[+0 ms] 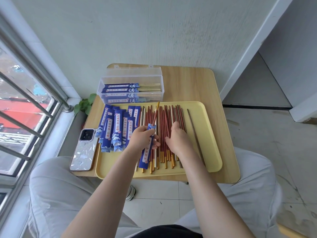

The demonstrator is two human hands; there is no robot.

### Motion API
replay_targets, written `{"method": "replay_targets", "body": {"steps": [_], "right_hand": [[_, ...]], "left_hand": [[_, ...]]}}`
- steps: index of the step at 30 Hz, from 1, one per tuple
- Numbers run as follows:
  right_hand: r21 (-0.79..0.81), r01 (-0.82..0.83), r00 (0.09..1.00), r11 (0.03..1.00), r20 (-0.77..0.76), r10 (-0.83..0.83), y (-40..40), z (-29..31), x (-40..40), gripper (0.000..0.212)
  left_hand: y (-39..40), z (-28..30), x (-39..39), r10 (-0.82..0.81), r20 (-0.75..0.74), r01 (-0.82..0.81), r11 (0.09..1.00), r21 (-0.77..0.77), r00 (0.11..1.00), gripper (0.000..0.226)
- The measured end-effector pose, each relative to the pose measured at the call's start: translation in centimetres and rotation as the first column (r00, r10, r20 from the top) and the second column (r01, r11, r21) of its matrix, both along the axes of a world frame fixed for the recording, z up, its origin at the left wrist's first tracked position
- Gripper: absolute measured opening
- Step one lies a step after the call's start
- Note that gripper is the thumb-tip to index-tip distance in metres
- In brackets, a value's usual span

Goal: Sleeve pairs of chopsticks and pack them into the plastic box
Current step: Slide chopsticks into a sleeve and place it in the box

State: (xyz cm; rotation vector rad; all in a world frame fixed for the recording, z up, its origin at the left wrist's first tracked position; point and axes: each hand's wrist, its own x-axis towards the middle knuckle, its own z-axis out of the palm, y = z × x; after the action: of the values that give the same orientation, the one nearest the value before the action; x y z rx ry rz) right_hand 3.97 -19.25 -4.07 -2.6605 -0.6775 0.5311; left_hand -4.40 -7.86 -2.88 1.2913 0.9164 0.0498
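My left hand point(143, 137) grips a blue paper sleeve point(147, 152) with one red chopstick point(155, 114) sticking out of its far end. My right hand point(178, 140) lies palm down on the loose red and gold chopsticks point(164, 121) spread across the yellow tray point(207, 134); its fingers touch them but I cannot tell if it grips one. Empty blue sleeves point(116, 129) are piled on the tray's left side. The clear plastic box point(131, 90) stands open behind the tray with several sleeved pairs inside.
A phone point(84, 149) in a white case lies left of the tray on the small wooden table point(202, 86). One dark chopstick point(194, 131) lies apart at the tray's right. A window with bars is at left, a wall behind, a green plant point(84, 104) below the table's left edge.
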Motion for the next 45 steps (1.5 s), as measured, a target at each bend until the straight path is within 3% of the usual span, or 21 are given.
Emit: {"method": "replay_targets", "body": {"steps": [6,9,12,15,21,24,31,41,45], "right_hand": [[-0.016,-0.148,0.987,0.989,0.055,0.148,-0.1,0.1,0.1,0.055],[0.114,-0.162,0.987,0.98,0.017,0.161,-0.6,0.6,0.2,0.041],[0.291,-0.036,0.998,0.956,-0.038,0.05,-0.9,1.9,1.0,0.024],[0.439,0.085,0.993,0.895,-0.116,-0.037,-1.1,3.5,1.9,0.019],[0.664,0.152,0.987,0.732,-0.147,-0.071,-0.9,5.0,2.3,0.008],[0.757,0.174,0.985,0.63,-0.119,-0.128,-0.9,5.4,2.0,0.02],[0.778,0.275,0.961,0.565,-0.207,-0.183,-0.3,5.7,2.1,0.032],[0.738,0.284,0.958,0.612,-0.198,-0.206,-0.4,5.0,2.2,0.03],[0.742,0.217,0.974,0.634,-0.127,-0.186,-0.8,5.3,2.4,0.026]], "left_hand": [[0.4,-0.1,-0.1,-0.002,-0.017,0.002,0.999,-0.037,1.0,0.018],[0.4,-0.1,-0.4,-0.029,-0.028,0.029,0.999,-0.018,0.999,0.017],[0.6,-0.4,-0.5,-0.027,-0.026,0.027,1.0,-0.001,0.999,0.022],[0.8,-0.5,-0.4,-0.003,-0.036,0.003,1.0,0.011,0.999,0.029],[0.6,0.0,-0.3,0.009,-0.132,-0.005,1.0,0.03,0.991,0.056],[0.6,0.2,-0.3,-0.017,-0.155,0.026,0.998,0.053,0.988,0.058],[0.6,0.3,-0.4,-0.082,-0.158,0.092,0.994,0.056,0.984,0.054],[0.5,0.2,-0.5,-0.287,-0.12,0.299,0.95,0.096,0.95,0.056],[0.4,0.3,-0.6,-0.332,-0.103,0.34,0.937,0.079,0.938,0.057]]}}
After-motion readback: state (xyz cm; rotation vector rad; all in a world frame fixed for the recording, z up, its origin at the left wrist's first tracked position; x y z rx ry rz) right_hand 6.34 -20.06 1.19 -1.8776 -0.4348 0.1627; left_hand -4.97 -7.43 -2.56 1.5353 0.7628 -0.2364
